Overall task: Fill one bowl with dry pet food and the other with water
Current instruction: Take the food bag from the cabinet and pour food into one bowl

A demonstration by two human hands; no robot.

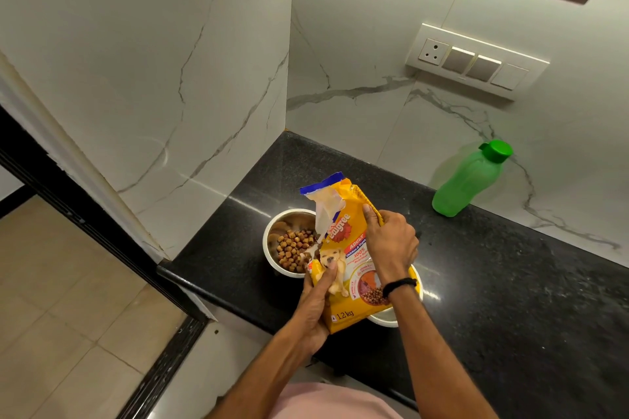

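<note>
Both hands grip the soft, crinkly pet food bag (347, 265): left hand (315, 309) low, right hand (391, 245) high, mouth over the kibble-filled steel bowl (272, 231). Hold its sides; it likely sags.

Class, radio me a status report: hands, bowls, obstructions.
Both gripping food bag: left hand low, right hand high. Some kibble in steel bowl; second bowl mostly hidden by bag. Capped green bottle aside. Nothing blocking.
</note>
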